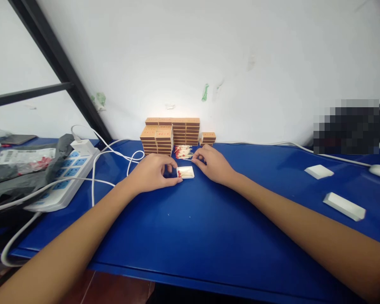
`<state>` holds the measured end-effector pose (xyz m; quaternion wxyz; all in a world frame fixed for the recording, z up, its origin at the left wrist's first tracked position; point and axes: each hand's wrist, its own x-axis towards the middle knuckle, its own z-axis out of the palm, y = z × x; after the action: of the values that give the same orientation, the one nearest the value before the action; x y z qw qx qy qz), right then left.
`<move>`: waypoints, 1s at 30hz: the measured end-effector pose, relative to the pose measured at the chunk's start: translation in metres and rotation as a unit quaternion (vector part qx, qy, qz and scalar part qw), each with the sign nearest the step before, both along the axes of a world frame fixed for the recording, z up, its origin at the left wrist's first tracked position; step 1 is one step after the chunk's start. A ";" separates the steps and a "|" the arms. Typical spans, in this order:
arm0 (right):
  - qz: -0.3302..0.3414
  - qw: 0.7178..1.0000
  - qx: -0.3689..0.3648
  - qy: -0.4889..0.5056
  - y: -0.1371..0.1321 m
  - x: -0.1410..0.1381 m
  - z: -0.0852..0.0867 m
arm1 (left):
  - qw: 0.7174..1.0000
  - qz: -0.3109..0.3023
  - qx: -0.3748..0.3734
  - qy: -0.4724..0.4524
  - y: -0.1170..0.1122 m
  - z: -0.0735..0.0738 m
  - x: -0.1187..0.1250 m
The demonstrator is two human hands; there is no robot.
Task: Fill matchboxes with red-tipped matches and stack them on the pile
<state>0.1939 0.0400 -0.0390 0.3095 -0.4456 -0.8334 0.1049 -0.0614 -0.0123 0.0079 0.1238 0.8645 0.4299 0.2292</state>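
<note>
A small white matchbox tray (190, 172) lies on the blue table with a few red-headed matches (181, 173) inside. My left hand (155, 172) grips the tray's left end between thumb and fingers. Behind the tray is a loose heap of matches (184, 151), red heads mostly to the left. At the heap's right front edge, my right hand (213, 164) has its thumb and forefinger pinched on the end of a match. Stacked matchboxes (156, 133) stand behind and to the left of the heap. A separate matchbox (208, 137) sits to their right.
On the left are a white power strip (58, 185), looping white cables (96, 169) and a grey plastic bag (6, 177). Two white blocks, a shorter one (319, 171) and a longer one (344, 205), lie at right. A pale wall (256, 76) rises behind the table.
</note>
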 end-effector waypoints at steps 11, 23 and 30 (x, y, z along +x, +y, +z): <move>0.043 0.999 0.008 -0.014 0.001 -0.012 0.002 | 1.000 -0.001 -0.006 0.006 0.001 -0.001 -0.001; 0.036 0.998 0.001 -0.052 -0.003 -0.013 0.005 | 1.000 0.000 0.002 0.005 0.000 -0.001 -0.002; 0.023 0.995 0.032 -0.087 -0.012 -0.004 0.009 | 1.000 -0.023 -0.011 0.010 -0.005 0.003 0.002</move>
<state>0.1900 0.0278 -0.0298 0.2474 -0.4240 -0.8700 0.0456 -0.0594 -0.0170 0.0112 0.1341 0.8751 0.4136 0.2125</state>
